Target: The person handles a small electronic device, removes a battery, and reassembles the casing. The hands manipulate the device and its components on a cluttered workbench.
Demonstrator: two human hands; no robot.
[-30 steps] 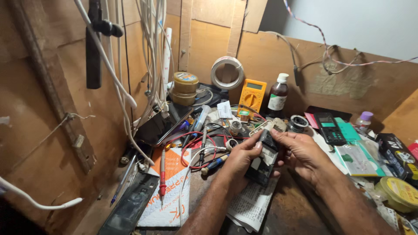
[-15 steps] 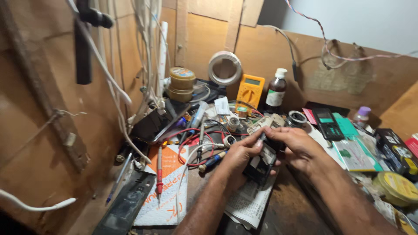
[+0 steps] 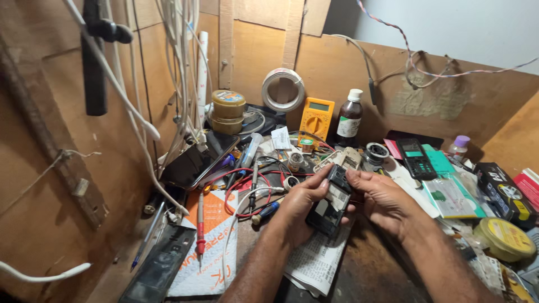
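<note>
At lower left of the frame, a red probe [image 3: 200,224] lying on an orange-and-white leaflet [image 3: 209,247]. At centre, left hand [image 3: 297,210] clasping a small dark phone body [image 3: 330,203], fingers curled round its left edge. Right hand [image 3: 382,196] gripping its top and right side, above newspaper [image 3: 314,264] on the bench [image 3: 365,275]. Behind, a yellow multimeter [image 3: 316,119].

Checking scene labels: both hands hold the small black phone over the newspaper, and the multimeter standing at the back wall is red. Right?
Not quite: the multimeter is yellow, as the head view shows. Left hand and right hand do hold the black phone over the newspaper.
</note>
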